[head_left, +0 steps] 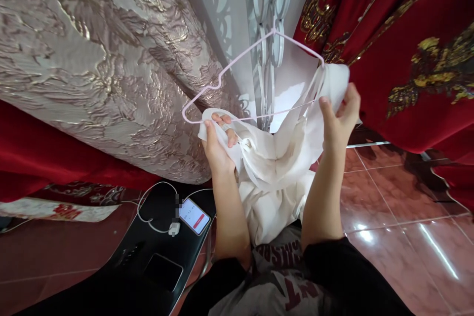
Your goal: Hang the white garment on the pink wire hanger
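Note:
A pale pink wire clothes hanger (pixel 244 53) hangs from the white metal frame in front of me. Its right end sits inside the shoulder of a white garment (pixel 281 158), while its left end is outside the cloth. My left hand (pixel 220 150) grips the garment's left shoulder edge just below the hanger's bottom bar, some fingertips showing past the fabric. My right hand (pixel 340 111) pinches the right shoulder, where the cloth covers the hanger's end. The lower part of the garment drapes down onto my lap.
White scrolled metal frame (pixel 264 49) stands ahead. Shiny pink-beige brocade (pixel 111 59) hangs at left, and red gold-embroidered curtain (pixel 418 59) at right. On a black chair (pixel 129 237) at lower left lie a lit phone (pixel 194 216), a dark phone (pixel 163 271) and a white cable (pixel 155 227). Red tiles (pixel 385 192) cover the floor.

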The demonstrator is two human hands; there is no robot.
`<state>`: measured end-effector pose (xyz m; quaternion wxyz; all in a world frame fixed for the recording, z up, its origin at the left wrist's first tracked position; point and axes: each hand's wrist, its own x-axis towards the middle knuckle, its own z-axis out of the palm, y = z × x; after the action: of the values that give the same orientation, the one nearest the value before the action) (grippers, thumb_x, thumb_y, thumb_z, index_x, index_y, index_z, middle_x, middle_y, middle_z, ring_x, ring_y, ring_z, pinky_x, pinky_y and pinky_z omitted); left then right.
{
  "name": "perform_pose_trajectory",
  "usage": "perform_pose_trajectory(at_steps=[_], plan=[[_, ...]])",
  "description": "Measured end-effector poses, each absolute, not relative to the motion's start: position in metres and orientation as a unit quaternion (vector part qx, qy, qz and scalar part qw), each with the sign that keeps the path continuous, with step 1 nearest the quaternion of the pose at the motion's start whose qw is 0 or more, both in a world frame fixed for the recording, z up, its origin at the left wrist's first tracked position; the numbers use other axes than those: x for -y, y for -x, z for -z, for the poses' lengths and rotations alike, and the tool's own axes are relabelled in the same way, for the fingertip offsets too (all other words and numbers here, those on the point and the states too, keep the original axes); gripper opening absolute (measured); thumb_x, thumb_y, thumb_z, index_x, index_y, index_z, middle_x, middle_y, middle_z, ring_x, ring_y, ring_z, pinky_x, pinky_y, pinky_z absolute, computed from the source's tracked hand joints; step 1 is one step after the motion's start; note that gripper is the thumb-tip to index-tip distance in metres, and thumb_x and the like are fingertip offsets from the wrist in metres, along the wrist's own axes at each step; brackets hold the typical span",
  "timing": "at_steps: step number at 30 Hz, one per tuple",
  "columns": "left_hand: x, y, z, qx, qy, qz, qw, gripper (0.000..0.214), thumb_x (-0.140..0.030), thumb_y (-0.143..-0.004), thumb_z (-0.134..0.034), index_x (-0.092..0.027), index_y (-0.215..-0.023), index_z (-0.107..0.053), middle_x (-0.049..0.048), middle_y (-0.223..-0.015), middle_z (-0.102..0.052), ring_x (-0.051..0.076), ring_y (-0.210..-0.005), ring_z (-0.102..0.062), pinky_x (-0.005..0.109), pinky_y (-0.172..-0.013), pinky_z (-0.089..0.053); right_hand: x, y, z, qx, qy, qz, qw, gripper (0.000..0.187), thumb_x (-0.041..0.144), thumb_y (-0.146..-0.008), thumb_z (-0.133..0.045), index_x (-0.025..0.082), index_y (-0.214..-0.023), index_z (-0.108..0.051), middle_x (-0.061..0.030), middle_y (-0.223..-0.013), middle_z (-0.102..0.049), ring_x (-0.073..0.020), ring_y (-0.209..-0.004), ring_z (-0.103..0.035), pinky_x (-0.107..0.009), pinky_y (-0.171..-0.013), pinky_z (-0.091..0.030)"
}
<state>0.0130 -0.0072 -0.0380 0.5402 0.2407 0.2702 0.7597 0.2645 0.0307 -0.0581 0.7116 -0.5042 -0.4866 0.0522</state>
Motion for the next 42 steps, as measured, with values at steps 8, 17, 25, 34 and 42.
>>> perform_pose_trajectory(at_steps=[8, 17, 25, 34, 42], plan=[[0.020, 0.000, 0.025, -0.265, -0.268, -0.753, 0.539, 0.039, -0.033, -0.111, -0.036, -0.016, -0.081, -0.056, 0.0007, -0.075, -0.063, -0.001, -0.030, -0.030, 0.013, -0.034, -0.028, 0.016, -0.241, 0.019, 0.455, 0.548, -0.177, 0.679, 0.053, 0.064, -0.099, -0.045, 0.021, -0.068, -0.042, 0.0011, -0.067, -0.039, -0.0130, -0.064, -0.045, -0.030, -0.063, -0.046], [0.030, -0.002, 0.014, -0.252, -0.245, -0.746, 0.566, 0.037, -0.029, -0.109, -0.040, -0.015, -0.079, -0.056, 0.0010, -0.073, -0.063, -0.001, -0.030, -0.028, 0.014, -0.035, -0.025, 0.035, -0.253, -0.026, 0.527, 0.543, -0.214, 0.618, 0.043, 0.043, -0.094, -0.062, 0.018, -0.060, -0.051, 0.0022, -0.059, -0.039, -0.0082, -0.059, -0.037, -0.024, -0.053, -0.029], [0.024, 0.002, 0.018, -0.267, -0.253, -0.722, 0.587, 0.044, -0.027, -0.111, -0.026, -0.017, -0.079, -0.055, 0.0012, -0.075, -0.061, 0.001, -0.032, -0.021, 0.018, -0.035, -0.022, 0.007, -0.285, -0.043, 0.492, 0.371, -0.312, 0.723, 0.014, 0.021, -0.090, -0.057, 0.017, -0.080, -0.067, -0.0010, -0.072, -0.057, -0.0102, -0.070, -0.057, -0.031, -0.075, -0.048], [0.021, 0.005, 0.027, -0.271, -0.278, -0.702, 0.598, 0.028, -0.031, -0.108, -0.046, -0.019, -0.084, -0.055, -0.0013, -0.080, -0.062, 0.000, -0.034, -0.022, 0.023, -0.039, -0.016, -0.010, -0.309, -0.017, 0.391, 0.350, -0.292, 0.800, 0.028, 0.022, -0.099, -0.044, 0.024, -0.099, -0.072, -0.0070, -0.117, -0.069, -0.0178, -0.100, -0.071, -0.037, -0.087, -0.059], [0.020, 0.007, 0.032, -0.285, -0.300, -0.696, 0.587, 0.030, -0.036, -0.108, -0.045, -0.019, -0.085, -0.055, -0.0009, -0.084, -0.066, 0.000, -0.035, -0.021, 0.027, -0.041, -0.012, -0.025, -0.323, -0.025, 0.489, 0.332, -0.340, 0.731, 0.046, 0.013, -0.101, -0.026, 0.017, -0.117, -0.070, -0.0072, -0.147, -0.059, -0.0191, -0.144, -0.054, -0.046, -0.123, -0.042]])
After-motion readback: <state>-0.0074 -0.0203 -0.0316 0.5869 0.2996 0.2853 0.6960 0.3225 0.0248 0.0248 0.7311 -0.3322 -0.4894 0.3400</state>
